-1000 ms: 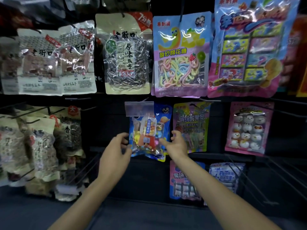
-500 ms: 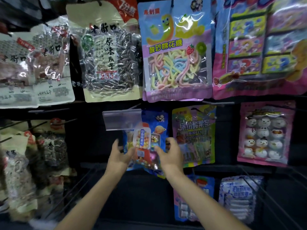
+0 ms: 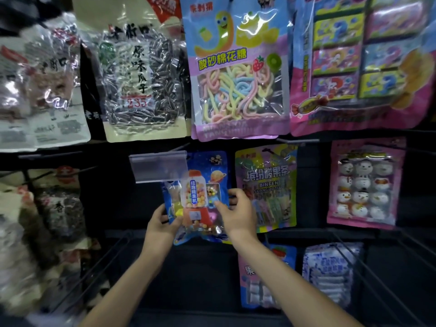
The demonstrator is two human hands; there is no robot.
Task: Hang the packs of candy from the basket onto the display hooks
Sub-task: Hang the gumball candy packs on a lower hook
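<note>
Both hands hold a blue candy pack [image 3: 200,199] with a gumball-machine picture in front of the display rack [image 3: 313,234], in its middle row. The left hand [image 3: 160,226] pinches the pack's lower left edge; the right hand [image 3: 238,214] grips its right edge, thumb on the front. A clear price tag holder [image 3: 158,169] overlaps the pack's upper left corner. A yellow-green sour candy pack [image 3: 266,187] hangs just beside it.

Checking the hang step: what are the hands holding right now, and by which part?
The blue gumball-machine candy pack: the left hand grips its lower left edge, the right hand its right edge.
</note>
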